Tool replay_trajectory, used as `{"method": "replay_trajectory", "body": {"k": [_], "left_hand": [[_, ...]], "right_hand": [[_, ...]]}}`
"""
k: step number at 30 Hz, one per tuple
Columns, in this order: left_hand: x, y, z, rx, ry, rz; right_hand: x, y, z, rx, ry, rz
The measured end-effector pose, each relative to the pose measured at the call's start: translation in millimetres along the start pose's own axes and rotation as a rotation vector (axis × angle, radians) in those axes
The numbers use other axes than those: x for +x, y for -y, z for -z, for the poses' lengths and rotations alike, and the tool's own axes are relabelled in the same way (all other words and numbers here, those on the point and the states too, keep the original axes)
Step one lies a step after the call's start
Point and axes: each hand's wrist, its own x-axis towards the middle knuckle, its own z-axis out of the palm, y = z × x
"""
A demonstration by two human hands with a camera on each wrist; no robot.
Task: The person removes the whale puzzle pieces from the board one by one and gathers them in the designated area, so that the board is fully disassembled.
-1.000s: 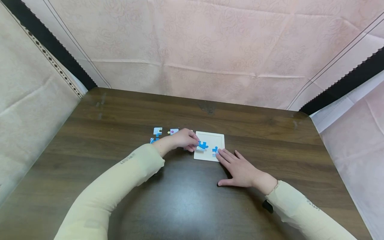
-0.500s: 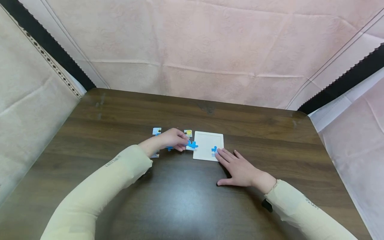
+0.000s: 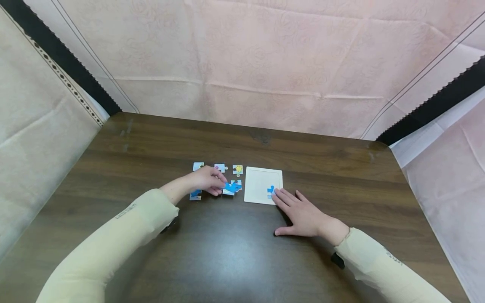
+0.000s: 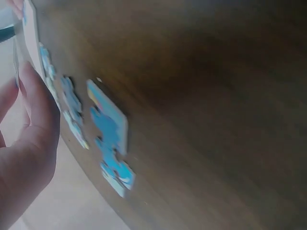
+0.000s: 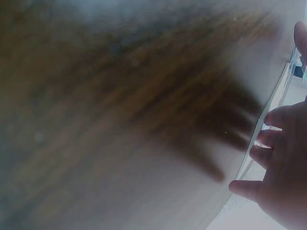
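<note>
My left hand (image 3: 207, 180) pinches a blue and white jigsaw puzzle piece (image 3: 231, 187) between thumb and fingers, above the loose pieces left of the board. In the left wrist view, the held piece shows as a thin edge at the fingertips. My right hand (image 3: 301, 213) lies with fingers spread, its fingertips on the lower right corner of the white puzzle board (image 3: 259, 185). One blue piece (image 3: 270, 190) sits on that board, partly covered by these fingertips. In the right wrist view the fingers (image 5: 247, 189) stretch straight along the board's edge.
Loose puzzle pieces lie left of the board: a yellow-patterned one (image 3: 237, 169), a pale one with pink (image 3: 219, 168), a corner one (image 3: 198, 166) and a blue one (image 3: 195, 195). Blue pieces (image 4: 109, 124) also show in the left wrist view. Pink cloth (image 3: 257, 63) hangs behind the wooden table (image 3: 242, 261).
My left hand has moved left, carrying the blue and white puzzle piece from over the board to above the loose pieces. My right hand has stayed at the board's corner.
</note>
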Motion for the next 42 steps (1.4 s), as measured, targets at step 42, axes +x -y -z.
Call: {"method": "replay_trajectory", "body": {"k": [42], "left_hand": [[-17.6,22.7,13.3,0.148,-0.054,0.023]], "right_hand": [[0.2,2,1,0.001,0.0,-0.001]]}}
